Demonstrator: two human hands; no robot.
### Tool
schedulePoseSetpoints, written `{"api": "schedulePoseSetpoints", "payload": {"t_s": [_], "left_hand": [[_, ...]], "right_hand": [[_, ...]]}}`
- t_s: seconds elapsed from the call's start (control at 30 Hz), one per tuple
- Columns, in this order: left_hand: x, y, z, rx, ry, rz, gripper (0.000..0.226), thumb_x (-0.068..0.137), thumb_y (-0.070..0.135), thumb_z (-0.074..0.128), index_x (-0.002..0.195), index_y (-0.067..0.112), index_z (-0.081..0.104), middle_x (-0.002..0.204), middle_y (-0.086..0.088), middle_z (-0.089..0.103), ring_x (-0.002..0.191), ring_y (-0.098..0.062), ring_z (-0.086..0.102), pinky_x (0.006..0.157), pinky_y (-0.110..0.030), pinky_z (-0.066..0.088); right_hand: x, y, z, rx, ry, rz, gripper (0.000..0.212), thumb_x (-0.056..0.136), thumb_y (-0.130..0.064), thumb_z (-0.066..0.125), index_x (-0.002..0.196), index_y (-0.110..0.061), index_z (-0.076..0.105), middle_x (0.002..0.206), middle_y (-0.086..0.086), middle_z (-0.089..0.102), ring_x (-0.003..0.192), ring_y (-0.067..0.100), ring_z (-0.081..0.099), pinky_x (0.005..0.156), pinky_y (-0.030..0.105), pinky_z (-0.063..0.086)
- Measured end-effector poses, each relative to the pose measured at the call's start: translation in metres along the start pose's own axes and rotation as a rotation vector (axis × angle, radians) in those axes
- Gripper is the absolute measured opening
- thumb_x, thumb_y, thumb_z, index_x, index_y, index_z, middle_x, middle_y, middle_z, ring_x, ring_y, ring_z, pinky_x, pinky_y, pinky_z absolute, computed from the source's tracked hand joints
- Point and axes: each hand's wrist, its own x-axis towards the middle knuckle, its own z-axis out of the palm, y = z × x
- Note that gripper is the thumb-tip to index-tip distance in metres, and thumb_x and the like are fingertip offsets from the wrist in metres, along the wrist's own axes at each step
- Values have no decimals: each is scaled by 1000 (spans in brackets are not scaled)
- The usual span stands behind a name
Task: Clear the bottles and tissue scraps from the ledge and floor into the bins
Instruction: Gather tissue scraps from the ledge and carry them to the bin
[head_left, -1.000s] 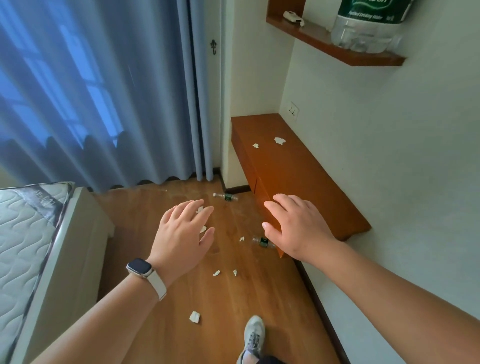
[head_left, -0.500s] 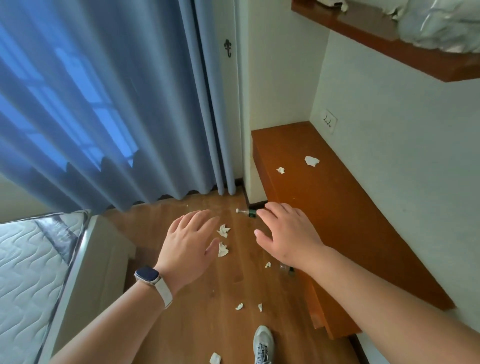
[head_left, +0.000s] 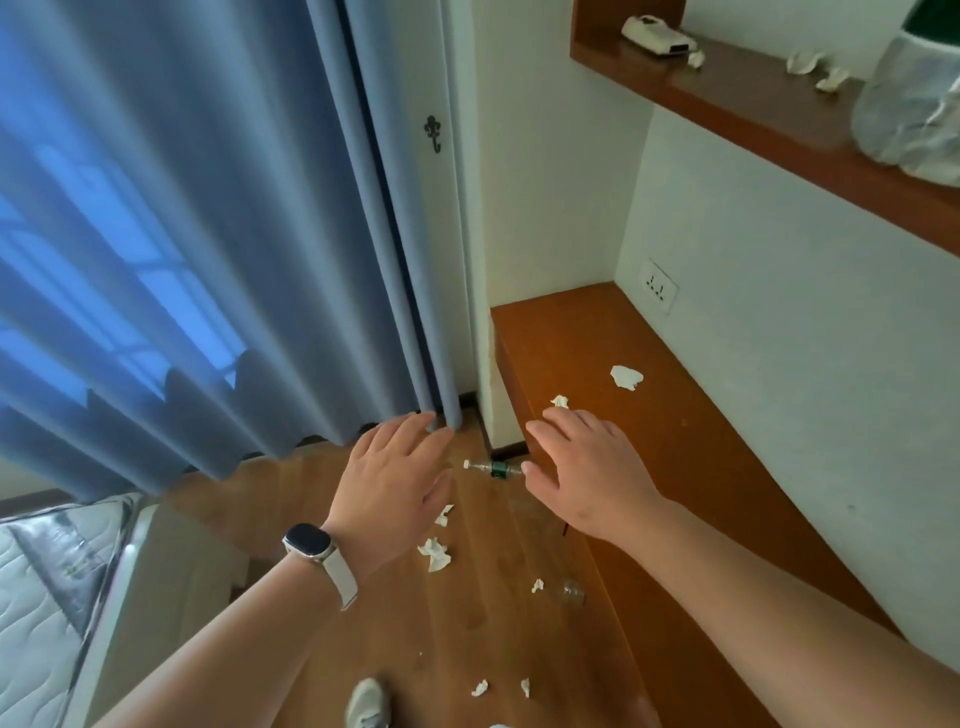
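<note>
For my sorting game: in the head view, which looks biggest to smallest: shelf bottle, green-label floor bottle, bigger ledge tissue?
1. shelf bottle: far biggest, but nearest the camera and cut off.
2 and 3. green-label floor bottle and bigger ledge tissue: too alike to rank; the bottle looks longer, the tissue fatter.

We have moved our right hand up toward 12 o'clock, close to a scrap on the ledge.
</note>
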Motion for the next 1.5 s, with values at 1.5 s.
{"api": "schedulePoseSetpoints", "payload": {"t_s": [1.5], "left_hand": [[327,-17,241,-398,-352,763,44,82,28,65,125,28,59,128,4,59,114,-15,57,83,-33,54]], "right_hand": [[187,131,93,91,-101,928,52,99,-50,33,145,-26,34,151,0,35,138,23,33,110,43,32]]}}
